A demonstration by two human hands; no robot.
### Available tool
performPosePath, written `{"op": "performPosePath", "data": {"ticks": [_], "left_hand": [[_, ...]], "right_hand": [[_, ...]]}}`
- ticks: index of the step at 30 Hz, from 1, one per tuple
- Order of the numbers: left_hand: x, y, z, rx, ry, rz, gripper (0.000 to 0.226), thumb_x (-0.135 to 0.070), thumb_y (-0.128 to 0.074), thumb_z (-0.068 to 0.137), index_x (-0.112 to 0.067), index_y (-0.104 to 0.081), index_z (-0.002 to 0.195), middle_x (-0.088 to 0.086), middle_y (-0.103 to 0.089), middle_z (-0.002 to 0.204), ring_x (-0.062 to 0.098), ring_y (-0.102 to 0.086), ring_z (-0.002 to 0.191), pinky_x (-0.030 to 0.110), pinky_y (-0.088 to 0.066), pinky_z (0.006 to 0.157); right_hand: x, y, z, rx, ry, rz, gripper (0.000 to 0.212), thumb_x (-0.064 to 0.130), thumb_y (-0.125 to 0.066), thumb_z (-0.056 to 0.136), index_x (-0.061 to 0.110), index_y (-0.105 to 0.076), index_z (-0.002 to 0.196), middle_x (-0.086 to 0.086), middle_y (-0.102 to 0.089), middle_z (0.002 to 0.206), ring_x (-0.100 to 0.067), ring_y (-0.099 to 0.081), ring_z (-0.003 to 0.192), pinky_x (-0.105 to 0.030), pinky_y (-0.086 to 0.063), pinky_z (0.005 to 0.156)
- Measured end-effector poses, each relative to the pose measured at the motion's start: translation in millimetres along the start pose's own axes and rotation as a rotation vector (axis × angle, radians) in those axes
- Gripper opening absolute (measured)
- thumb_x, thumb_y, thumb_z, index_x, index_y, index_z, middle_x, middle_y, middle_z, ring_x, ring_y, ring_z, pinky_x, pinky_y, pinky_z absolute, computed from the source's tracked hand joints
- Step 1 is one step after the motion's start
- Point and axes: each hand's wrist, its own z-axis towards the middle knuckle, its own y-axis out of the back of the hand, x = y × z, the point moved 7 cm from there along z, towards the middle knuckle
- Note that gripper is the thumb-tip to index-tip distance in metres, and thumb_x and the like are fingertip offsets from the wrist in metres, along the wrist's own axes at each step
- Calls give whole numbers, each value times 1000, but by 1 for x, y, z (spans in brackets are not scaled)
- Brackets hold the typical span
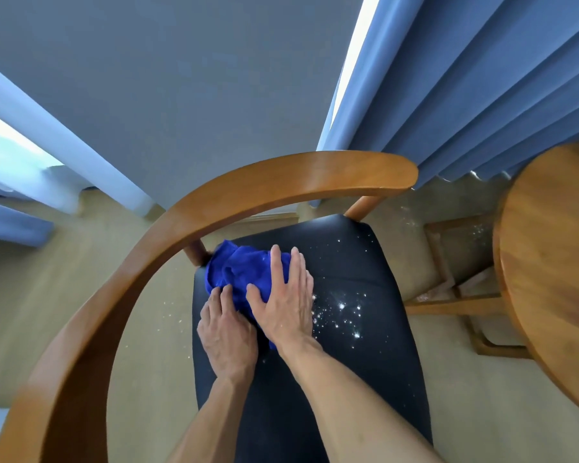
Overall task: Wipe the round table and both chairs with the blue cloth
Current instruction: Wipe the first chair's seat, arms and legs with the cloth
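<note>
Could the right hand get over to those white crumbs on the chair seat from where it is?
Probably yes. The right hand lies flat on the blue cloth, and the white crumbs lie just beside it on the dark seat, with nothing between them.
</note>
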Motion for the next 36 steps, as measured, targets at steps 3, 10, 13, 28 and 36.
{"op": "performPosePath", "data": {"ticks": [3, 10, 13, 28, 36], "left_hand": [[-2, -3, -1, 2, 12, -10, 46, -11, -55, 91, -10, -50, 137, 8, -48, 145, 27, -42, 133, 42, -35, 108], [-2, 4, 7, -24, 56, -40, 46, -5, -53, 86, -11, -54, 131, 12, -43, 144, 31, -39, 132, 45, -36, 108], [16, 7, 11, -45, 217, -47, 50, -10, -53, 89, -11, -44, 139, 16, -37, 148, 35, -37, 133, 50, -37, 106], [56, -2, 17, -15, 502, -105, 31, -31, -43, 96, -13, -55, 118, 15, -55, 117, 38, -54, 106, 49, -44, 84], [49, -7, 19, 22, 406, -49, 43, -29, -38, 100, -38, -34, 142, 11, -47, 110, 35, -53, 95, 46, -44, 77]], "right_hand": [[1, 4, 0, 34, 30, 19, 89, 60, -46, 85, 25, -8, 157, -17, -7, 163, -30, -7, 151, -45, -15, 122], [6, 7, 0, -1, 31, 83, 72, 37, -57, 95, 25, -18, 154, -12, 2, 165, -27, -11, 151, -40, -29, 119], [18, 2, -1, -65, 142, -43, 56, 31, -58, 95, 22, -37, 146, -20, -16, 161, -35, -22, 147, -50, -36, 110], [45, -24, 32, 96, 303, -311, 51, 34, -65, 90, 27, -46, 136, -11, -20, 159, -38, -20, 144, -57, -29, 111], [37, -11, 65, 153, 413, -430, 39, 18, -54, 93, 28, -52, 130, 4, -42, 150, -31, -27, 140, -51, -34, 98]]}}
